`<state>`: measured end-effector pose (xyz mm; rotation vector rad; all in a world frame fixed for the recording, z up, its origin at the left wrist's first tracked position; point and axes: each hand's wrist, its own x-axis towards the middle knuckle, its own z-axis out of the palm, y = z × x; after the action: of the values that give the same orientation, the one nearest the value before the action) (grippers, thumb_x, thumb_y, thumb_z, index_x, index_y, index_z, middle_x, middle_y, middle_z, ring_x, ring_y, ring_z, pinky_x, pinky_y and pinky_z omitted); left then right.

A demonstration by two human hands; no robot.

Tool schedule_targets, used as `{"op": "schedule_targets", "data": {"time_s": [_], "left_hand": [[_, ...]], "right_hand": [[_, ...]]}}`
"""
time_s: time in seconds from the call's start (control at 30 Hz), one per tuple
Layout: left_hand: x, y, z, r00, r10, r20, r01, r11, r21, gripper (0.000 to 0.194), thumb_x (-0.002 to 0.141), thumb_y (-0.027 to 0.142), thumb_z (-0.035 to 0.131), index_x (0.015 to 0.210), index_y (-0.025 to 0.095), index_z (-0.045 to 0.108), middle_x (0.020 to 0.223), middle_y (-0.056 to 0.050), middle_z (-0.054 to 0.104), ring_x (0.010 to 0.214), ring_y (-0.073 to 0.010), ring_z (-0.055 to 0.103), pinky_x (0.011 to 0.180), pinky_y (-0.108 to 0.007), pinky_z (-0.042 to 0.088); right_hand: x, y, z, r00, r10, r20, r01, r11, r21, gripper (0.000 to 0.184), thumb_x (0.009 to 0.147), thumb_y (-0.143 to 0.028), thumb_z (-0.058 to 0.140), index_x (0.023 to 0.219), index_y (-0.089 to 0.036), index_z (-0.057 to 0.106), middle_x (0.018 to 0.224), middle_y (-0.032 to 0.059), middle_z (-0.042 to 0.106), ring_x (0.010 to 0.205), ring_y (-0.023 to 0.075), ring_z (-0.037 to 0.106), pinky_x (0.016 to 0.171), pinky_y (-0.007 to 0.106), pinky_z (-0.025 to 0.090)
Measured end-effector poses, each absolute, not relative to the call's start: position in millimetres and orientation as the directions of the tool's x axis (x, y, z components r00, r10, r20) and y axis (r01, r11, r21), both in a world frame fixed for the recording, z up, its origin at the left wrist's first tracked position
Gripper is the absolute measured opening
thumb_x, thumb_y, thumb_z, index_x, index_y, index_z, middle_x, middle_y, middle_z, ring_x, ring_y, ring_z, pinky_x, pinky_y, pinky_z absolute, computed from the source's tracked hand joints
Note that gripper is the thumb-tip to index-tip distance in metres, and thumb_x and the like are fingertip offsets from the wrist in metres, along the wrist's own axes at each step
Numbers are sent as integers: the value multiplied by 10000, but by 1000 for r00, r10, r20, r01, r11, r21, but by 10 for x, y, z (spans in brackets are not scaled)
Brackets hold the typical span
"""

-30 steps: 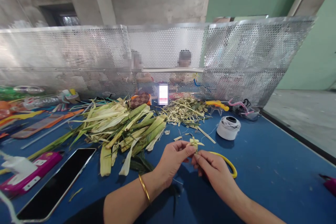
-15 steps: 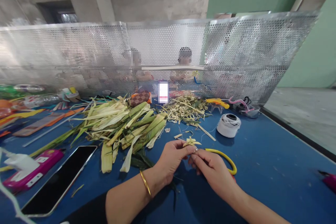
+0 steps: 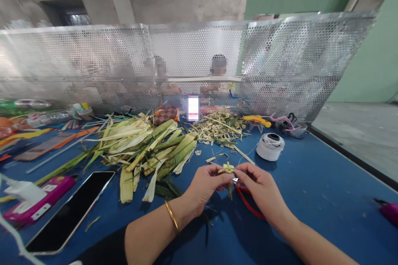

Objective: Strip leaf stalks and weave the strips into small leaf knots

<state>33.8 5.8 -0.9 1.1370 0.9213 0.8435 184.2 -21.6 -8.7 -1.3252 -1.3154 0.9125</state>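
My left hand [image 3: 203, 186] is closed, with thumb and fingers pinching a small pale-yellow flower shape [image 3: 228, 168] folded from strips of leaf or husk. A short green stem-like end hangs below it. The thumb and forefinger of my right hand [image 3: 261, 186] are closed on the flower's right side. Beneath that same hand, apparently kept in its palm, is a pair of scissors with a red handle [image 3: 248, 207]. A bit of their metal shows by the fingertips; most of the blades are hidden.
Corn husks [image 3: 149, 145] lie in a pile at left centre, with shredded scraps [image 3: 220, 128] behind. A white thread spool [image 3: 270, 147] stands to the right. Nearer left are a phone [image 3: 73, 211] and a purple power strip [image 3: 40, 203]. A perforated metal screen [image 3: 192, 49] crosses the back.
My right hand has turned and risen slightly, its fingertips now on the flower's right side. The scissors turned with it: the red handle shows where yellow did. My left hand has barely moved.
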Motion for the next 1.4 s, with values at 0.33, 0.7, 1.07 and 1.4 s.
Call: {"op": "schedule_targets", "data": {"time_s": [0.33, 0.7, 1.07, 1.4], "left_hand": [[343, 51, 9, 379, 913, -150, -84, 195, 977, 326, 621, 442, 747, 704, 143, 649, 658, -16, 646, 645, -124, 567, 666, -253, 418], [333, 39, -13, 268, 948, -172, -78, 199, 977, 280, 623, 394, 754, 754, 152, 699, 785, -40, 677, 729, -139, 561, 632, -234, 398], [323, 69, 26, 327, 935, -134, -36, 155, 987, 279, 606, 393, 744, 711, 142, 684, 654, -20, 620, 628, -127, 513, 577, -240, 361], [337, 52, 25, 246, 962, -121, -97, 148, 984, 267, 595, 404, 744, 632, 160, 642, 593, 4, 582, 601, -125, 504, 620, -258, 387]], "right_hand": [[1820, -230, -88, 98, 992, 73, 162, 57, -985, 310, 699, -477, 640, 701, -171, 591, 599, -11, 576, 577, 137, 518, 580, 262, 425], [1747, -231, -121, 17, 999, 28, 177, 25, -984, 277, 652, -448, 681, 651, -187, 588, 590, -8, 605, 573, 140, 549, 575, 259, 448], [1752, -232, -188, -28, 999, 31, 160, 36, -986, 266, 666, -413, 674, 573, -185, 576, 508, -27, 579, 491, 125, 535, 513, 245, 427], [1707, -269, -101, -55, 997, -56, 74, -52, -996, 348, 618, -496, 709, 546, -185, 571, 504, -31, 555, 462, 109, 517, 514, 245, 429]]}}
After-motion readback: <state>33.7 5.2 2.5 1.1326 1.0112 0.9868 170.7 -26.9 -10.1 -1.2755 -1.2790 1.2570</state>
